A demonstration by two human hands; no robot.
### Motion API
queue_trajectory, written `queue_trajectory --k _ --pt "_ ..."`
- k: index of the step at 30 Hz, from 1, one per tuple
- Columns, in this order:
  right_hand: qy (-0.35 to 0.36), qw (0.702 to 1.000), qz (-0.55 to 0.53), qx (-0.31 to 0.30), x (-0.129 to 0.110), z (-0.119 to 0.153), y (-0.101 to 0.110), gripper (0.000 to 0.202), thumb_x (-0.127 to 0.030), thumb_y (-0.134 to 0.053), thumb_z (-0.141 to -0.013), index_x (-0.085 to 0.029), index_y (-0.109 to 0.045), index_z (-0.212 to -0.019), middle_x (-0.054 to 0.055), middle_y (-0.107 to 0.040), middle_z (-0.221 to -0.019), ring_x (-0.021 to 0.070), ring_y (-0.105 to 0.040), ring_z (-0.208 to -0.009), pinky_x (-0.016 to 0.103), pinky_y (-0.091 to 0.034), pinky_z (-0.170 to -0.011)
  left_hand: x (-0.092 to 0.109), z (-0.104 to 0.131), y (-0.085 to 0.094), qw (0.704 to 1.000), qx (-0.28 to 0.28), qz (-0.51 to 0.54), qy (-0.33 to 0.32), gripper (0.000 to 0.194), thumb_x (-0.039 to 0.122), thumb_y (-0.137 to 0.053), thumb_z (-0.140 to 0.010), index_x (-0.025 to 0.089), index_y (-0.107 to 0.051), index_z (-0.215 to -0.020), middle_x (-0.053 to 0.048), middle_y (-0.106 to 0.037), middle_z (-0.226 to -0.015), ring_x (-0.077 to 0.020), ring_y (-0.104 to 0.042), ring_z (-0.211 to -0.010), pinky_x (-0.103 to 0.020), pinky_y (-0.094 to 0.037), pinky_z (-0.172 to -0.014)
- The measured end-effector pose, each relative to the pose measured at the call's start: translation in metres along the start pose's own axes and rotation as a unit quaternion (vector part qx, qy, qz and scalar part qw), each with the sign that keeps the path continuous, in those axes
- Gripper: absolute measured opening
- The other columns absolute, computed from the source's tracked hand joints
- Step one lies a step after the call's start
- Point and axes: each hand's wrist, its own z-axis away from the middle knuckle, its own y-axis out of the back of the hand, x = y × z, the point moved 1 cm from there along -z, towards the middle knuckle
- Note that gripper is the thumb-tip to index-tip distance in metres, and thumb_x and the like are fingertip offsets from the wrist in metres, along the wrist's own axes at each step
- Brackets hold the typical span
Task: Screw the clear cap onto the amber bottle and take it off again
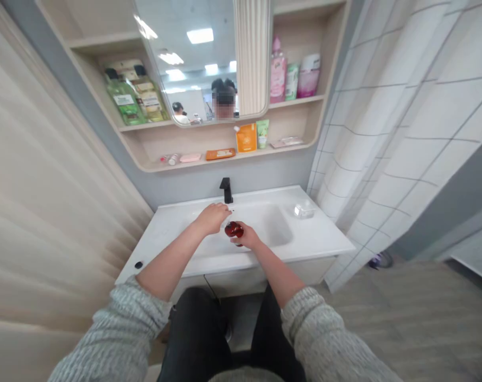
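Observation:
My right hand is wrapped round a dark red, glossy bottle over the sink. The bottle looks tilted, and part of it is hidden by my fingers. Just to its left, my left hand is closed with its fingers curled downward. Something pale and translucent shows under those fingertips, close to the bottle; its kind cannot be made out. Behind both hands stands the black faucet. A small black round piece, perhaps a cap, lies on the counter's left end.
On the counter's right side sits a clear box. Above, a mirror cabinet's shelves hold a green bottle, a pink bottle, an orange pouch and an orange packet. A curtain hangs at left; a white tiled surface stands at right.

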Motion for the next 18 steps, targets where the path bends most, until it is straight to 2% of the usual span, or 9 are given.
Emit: queue_trajectory --k 5,12,18 --pt "0.003 1.0 -0.014 0.001 0.0 0.001 0.0 0.08 -0.027 -0.098 -0.062 -0.025 -0.069 -0.137 0.004 -0.083 -0.122 0.0288 -0.078 -0.11 0.045 -0.061 -0.108 0.002 -0.002 0.004 1.0 -0.009 0.003 -0.001 0.059 0.002 -0.069 -0.08 0.025 -0.075 -0.134 -0.015 -0.072 -0.134 -0.0335 -0.064 -0.131 -0.046 -0.051 -0.11" --pt "0.017 0.999 -0.036 0.011 0.004 0.0 -0.002 0.079 -0.028 -0.097 -0.061 -0.026 -0.07 -0.136 0.005 -0.083 -0.12 0.0301 -0.078 -0.108 0.048 -0.061 -0.106 0.006 -0.005 0.013 0.998 -0.023 -0.055 -0.019 0.052 0.005 -0.066 -0.085 0.021 -0.074 -0.134 -0.015 -0.072 -0.134 -0.0318 -0.065 -0.128 -0.045 -0.052 -0.104" --pt "0.031 0.999 -0.027 0.021 0.009 -0.002 -0.002 0.08 -0.032 -0.098 -0.06 -0.026 -0.07 -0.134 0.004 -0.082 -0.123 0.0298 -0.077 -0.11 0.048 -0.059 -0.108 0.009 -0.005 0.014 0.998 -0.015 -0.057 -0.026 0.052 0.005 -0.066 -0.085 0.021 -0.074 -0.133 -0.015 -0.072 -0.132 -0.032 -0.064 -0.128 -0.045 -0.05 -0.103"
